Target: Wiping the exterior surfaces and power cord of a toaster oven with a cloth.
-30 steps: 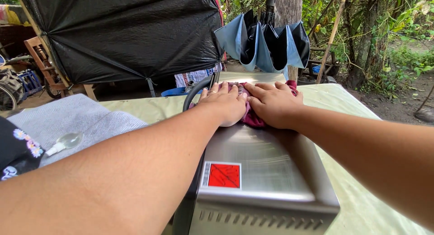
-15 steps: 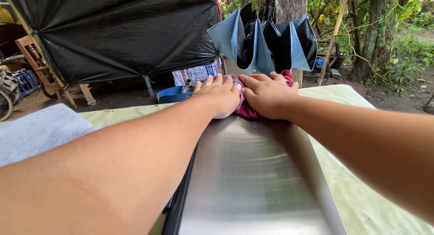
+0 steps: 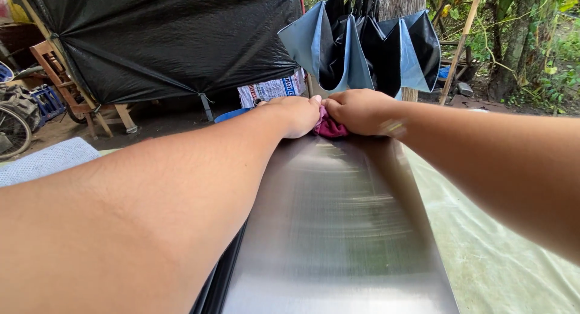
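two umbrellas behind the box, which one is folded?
The blue-and-black umbrella, hanging in pleats right behind both hands. The black umbrella to its left is spread wide open. The left hand and right hand press a maroon cloth.

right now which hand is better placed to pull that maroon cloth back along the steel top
Marginally the right hand: it appears to lie over more of the maroon cloth, which shows below its fingers. The left hand only meets the cloth's left edge on the steel top.

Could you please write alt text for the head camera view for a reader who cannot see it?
Both hands, left hand and right hand, press a maroon cloth onto the far end of a brushed steel appliance top. Behind hang a folded blue-and-black umbrella and a black tarp.
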